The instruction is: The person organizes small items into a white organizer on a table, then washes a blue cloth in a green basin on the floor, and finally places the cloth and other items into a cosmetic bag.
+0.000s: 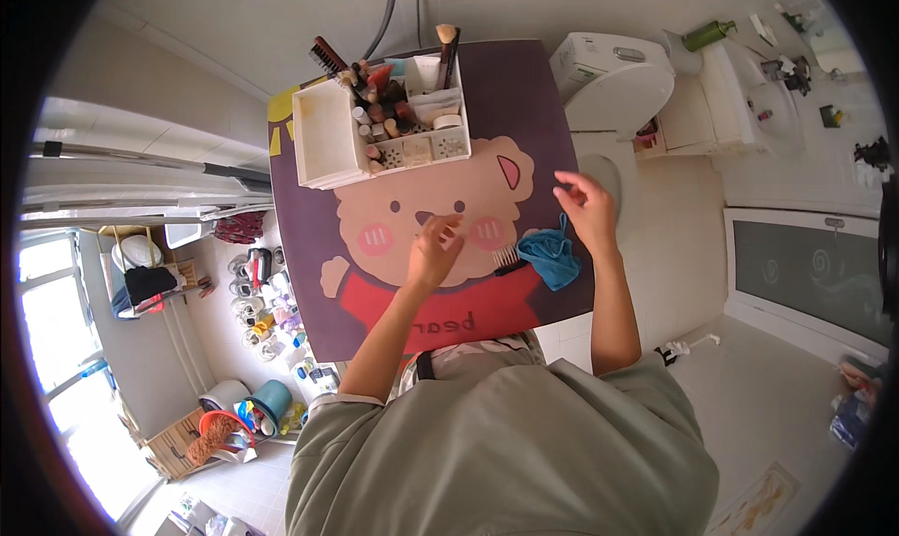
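Note:
My left hand [435, 250] hovers over the bear picture on the purple table cover [510, 91]. Its fingers are loosely bent and apart, with nothing visible in them. At the table's right edge my right hand [590, 210] is held up, thumb and fingers apart and nothing between them. Just below and left of it lies a blue cloth pouch [552, 260] with a cord loop. A dark comb with pale teeth [507, 259] lies against the pouch. Farther off stands a white cosmetics organizer [328, 133], filled with lipsticks, small bottles and makeup brushes [447, 54].
Right of the table stand a white toilet [623, 91] and a washbasin [763, 96]. Shoes [253, 297], a teal bucket [272, 397] and other goods crowd the floor at left. A hose [382, 21] hangs beyond the table.

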Tool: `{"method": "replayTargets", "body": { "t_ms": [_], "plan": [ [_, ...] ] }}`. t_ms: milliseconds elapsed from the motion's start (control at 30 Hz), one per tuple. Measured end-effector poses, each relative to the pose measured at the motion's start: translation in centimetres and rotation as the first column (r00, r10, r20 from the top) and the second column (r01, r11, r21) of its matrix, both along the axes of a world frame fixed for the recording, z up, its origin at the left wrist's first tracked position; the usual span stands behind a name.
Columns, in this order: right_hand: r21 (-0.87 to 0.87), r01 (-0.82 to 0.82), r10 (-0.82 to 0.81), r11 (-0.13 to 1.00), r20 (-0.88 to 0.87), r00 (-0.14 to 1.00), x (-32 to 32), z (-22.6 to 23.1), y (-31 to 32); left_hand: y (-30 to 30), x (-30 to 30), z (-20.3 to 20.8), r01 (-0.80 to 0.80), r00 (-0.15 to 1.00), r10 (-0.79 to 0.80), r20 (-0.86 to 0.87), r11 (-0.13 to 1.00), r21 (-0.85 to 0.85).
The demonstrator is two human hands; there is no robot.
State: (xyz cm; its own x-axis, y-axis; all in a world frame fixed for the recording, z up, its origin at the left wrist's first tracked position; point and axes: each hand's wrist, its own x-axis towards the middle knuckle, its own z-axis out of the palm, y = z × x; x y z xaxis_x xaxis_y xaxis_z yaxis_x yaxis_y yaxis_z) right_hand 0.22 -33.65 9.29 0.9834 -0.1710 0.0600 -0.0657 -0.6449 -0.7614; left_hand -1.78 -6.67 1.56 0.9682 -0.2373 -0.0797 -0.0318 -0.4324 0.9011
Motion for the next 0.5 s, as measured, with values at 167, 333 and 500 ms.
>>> {"method": "replayTargets", "body": {
  "t_ms": [167,333,500],
  "plan": [
    [-0.140,-0.270,0.246,0.953,-0.167,0.955,-5.5,-0.9,-0.6,-4.4,-3.2,0.4,0.219,0.972,-0.232,0.039,0.952,0.213],
    [-0.237,-0.283,0.218,0.929,-0.267,0.939,-9.0,-4.2,-0.2,-6.8,-3.9,1.1,0.268,0.950,-0.311,0.038,0.871,0.412],
    [-0.133,-0.261,0.228,0.956,-0.225,0.947,-10.0,-5.0,0.9,-5.7,-4.0,1.2,0.169,0.956,-0.261,0.135,0.864,0.475]
  ]
}}
